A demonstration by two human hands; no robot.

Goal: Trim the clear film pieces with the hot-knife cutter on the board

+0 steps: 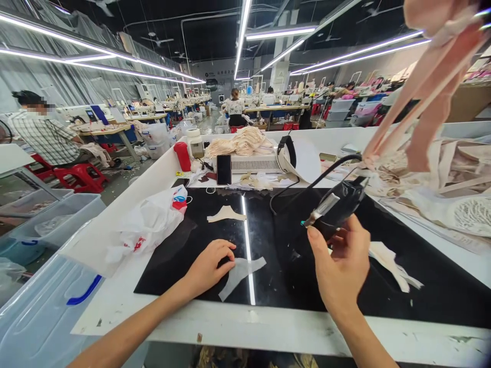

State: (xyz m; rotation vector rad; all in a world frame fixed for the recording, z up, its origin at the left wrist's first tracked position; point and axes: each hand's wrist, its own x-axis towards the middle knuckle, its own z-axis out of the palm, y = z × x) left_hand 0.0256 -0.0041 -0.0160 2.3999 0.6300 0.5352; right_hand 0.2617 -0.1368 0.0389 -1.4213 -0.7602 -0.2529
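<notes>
My left hand [215, 263] rests on the black work mat with its fingers curled together at the upper left edge of a thin white fabric piece [242, 270]. This piece is curved and lies flat. In my right hand [343, 266], raised over the mat, is a black corded hand tool [339, 207] with a metal part along its nose and a small teal tip pointing left. Its exact kind is unclear. Beyond my left hand lies a cream fabric piece [226, 213] of similar shape. More cream fabric pieces [391, 266] lie right of my right hand, partly hidden by it.
A plastic bag [153, 220] lies at the mat's left. Behind the mat stand a phone [224, 169], a white vented box [253, 164] with cream fabric on top, and a red container [182, 156]. Pink straps [429, 97] hang at the right. The tool's cable [310, 185] crosses the mat.
</notes>
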